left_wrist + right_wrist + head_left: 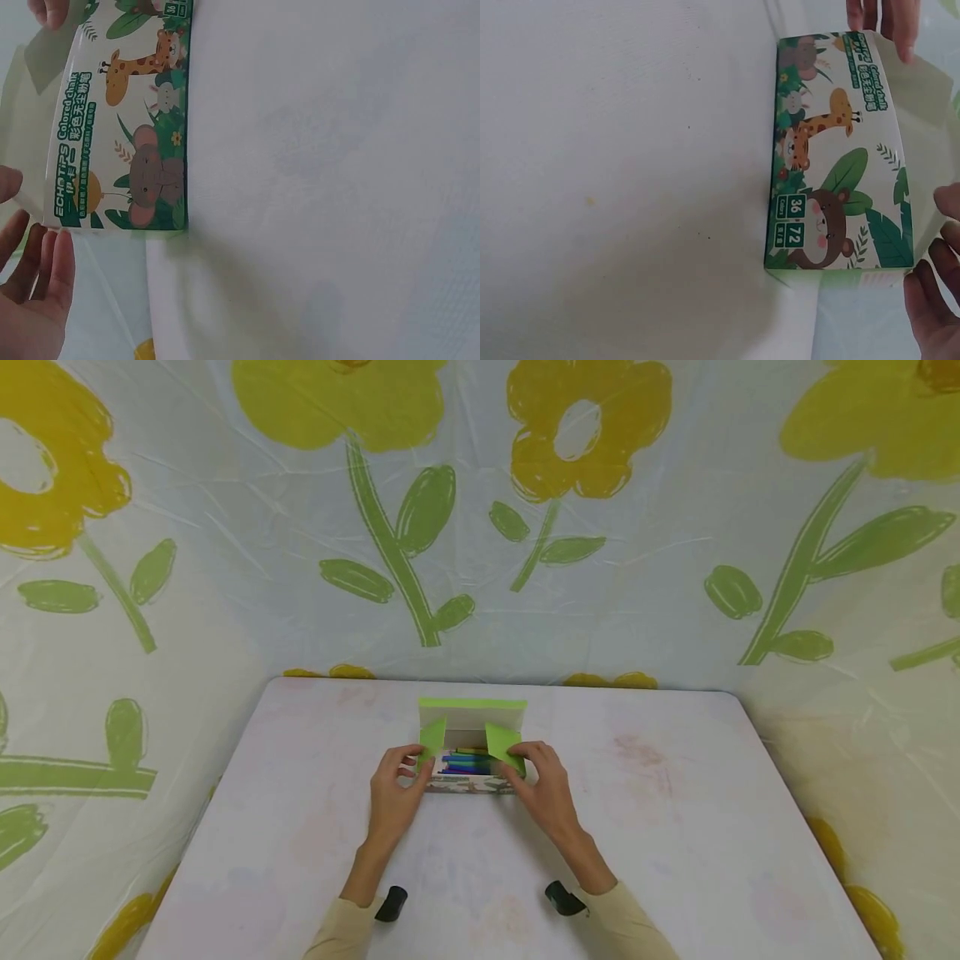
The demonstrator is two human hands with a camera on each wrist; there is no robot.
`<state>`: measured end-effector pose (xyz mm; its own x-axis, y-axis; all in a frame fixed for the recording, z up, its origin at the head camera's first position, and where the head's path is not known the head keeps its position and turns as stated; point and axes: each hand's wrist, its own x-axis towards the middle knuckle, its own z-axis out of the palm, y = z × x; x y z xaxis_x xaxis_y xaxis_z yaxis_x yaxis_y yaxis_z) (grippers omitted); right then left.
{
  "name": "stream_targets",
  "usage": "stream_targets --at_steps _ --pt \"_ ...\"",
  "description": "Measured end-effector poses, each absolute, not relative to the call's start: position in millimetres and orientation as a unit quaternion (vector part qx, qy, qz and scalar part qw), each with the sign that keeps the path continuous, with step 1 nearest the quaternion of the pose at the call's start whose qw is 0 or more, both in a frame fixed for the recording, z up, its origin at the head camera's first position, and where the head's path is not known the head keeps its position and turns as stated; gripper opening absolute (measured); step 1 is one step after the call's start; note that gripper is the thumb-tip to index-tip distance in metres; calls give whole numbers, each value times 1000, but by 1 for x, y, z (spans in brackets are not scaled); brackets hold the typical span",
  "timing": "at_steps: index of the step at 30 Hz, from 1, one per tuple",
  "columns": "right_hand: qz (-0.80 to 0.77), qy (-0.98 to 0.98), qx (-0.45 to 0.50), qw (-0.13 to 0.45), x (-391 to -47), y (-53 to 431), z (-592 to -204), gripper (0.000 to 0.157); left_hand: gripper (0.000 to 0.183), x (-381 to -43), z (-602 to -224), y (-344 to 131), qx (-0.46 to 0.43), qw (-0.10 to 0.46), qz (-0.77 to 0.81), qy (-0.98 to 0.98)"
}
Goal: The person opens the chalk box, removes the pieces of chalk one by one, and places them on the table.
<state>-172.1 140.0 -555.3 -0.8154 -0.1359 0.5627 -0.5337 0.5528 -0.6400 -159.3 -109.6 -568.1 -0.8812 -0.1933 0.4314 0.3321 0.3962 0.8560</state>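
Note:
A box of colored chalk (480, 785) stands with its lid (472, 705) raised at the back. Blue and green chalk sticks (465, 765) show inside. Green end flaps, left (432, 735) and right (504, 742), stick up at its two ends. My left hand (393, 793) holds the left end between thumb and fingers. At the opposite end, my right hand (551, 789) grips the box by the flap, thumb toward the front. Animals and the words "Colored chalk" are printed on the box front (150, 135) in the left wrist view; the right wrist view shows the same printed face (832, 150).
The box rests toward the far edge of a pale table (675, 843) with faint colored smudges. Behind it hangs a white sheet (637, 593) with yellow flowers. Black devices sit at the left wrist (392, 903) and right wrist (564, 898).

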Motion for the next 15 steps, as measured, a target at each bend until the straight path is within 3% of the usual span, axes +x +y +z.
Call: stream_targets --at_steps 5,9,15 --pt "465 -826 180 261 -170 141 -554 26 24 -157 -567 -111 -16 241 -588 -772" --pt "514 -804 133 268 -168 142 -555 23 22 -155 -563 -113 42 207 -636 -742" --pt "599 -771 25 214 -164 146 -552 15 22 -157 -562 -121 116 131 -712 -679"
